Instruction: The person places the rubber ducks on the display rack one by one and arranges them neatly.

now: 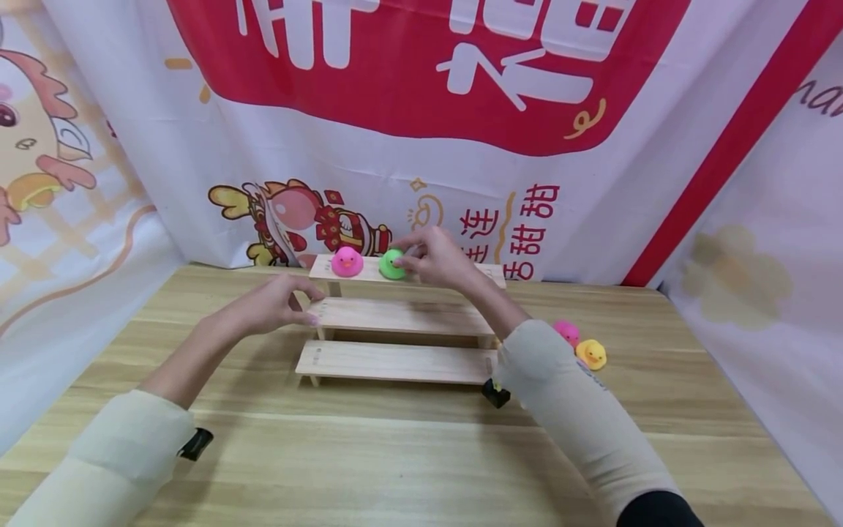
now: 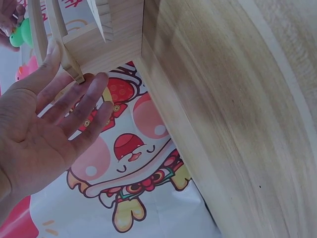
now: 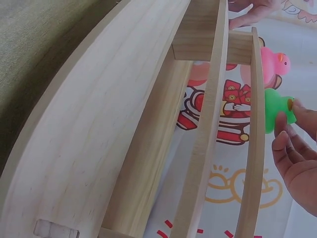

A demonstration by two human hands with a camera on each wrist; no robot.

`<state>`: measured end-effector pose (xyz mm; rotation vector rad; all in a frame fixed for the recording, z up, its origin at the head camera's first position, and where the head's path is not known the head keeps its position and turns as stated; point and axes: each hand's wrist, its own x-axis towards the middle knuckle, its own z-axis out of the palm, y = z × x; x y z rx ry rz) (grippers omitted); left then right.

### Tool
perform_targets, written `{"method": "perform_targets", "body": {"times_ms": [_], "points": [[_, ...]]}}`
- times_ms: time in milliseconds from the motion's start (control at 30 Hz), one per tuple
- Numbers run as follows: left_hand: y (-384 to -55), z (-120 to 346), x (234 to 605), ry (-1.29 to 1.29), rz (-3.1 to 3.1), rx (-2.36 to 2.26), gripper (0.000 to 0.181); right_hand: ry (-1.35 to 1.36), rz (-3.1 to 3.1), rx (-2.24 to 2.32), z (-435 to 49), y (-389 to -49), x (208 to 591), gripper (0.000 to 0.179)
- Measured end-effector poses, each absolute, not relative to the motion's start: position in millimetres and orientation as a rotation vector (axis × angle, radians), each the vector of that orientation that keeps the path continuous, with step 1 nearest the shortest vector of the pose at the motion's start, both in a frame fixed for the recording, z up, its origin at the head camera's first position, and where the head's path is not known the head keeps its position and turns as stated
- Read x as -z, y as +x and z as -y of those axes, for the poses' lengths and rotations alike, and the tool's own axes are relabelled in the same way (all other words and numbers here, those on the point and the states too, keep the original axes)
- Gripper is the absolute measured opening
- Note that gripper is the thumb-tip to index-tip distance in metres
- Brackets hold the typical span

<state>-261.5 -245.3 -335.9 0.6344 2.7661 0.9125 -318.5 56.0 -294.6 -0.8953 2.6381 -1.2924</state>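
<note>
Red 连 [image 1: 483, 222] and 甜 [image 1: 540, 201] are showing on the cloth [image 1: 369, 155] behind the shelf [image 1: 395, 362]. Above it white characters [image 1: 553, 84], rightward dark letters [image 1: 823, 99], are running off-view.

3-tier wooden stand [image 1: 395, 361] on a table [image 1: 395, 454] — pink duck [image 1: 347, 262] and green duck [image 1: 390, 266] on its top tier [image 1: 372, 268].

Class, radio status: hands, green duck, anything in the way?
Right hand pinching green duck at top shelf. Left hand at middle shelf, left end. Pink duck alongside; nothing seen blocking.

Green duck [image 1: 391, 266], pink duck [image 1: 346, 262], yellow duck [image 1: 592, 354] — shelf [image 1: 402, 316] pale, wood-grained; backdrop [image 1: 421, 155] white, red — cartoon-printed.
</note>
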Motion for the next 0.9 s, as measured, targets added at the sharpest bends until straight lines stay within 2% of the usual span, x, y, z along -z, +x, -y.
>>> {"method": "perform_targets", "body": {"times_ms": [200,433,900], "points": [[-262.0,244.4,334.8,0.634,-2.768,-0.911,0.040,-0.950,-2.641,1.320,-64.2,-317.9,294.5,0.035],[-262.7,245.1,335.3,0.639,-2.764,-0.903,0.041,-1.021,-2.685,1.362,-87.7,-312.8,294.6,0.030],[-261.5,243.3,332.7,0.619,-2.770,-0.869,0.043,-0.929,-2.788,1.350,-149.8,-292.2,293.0,0.029]]}}
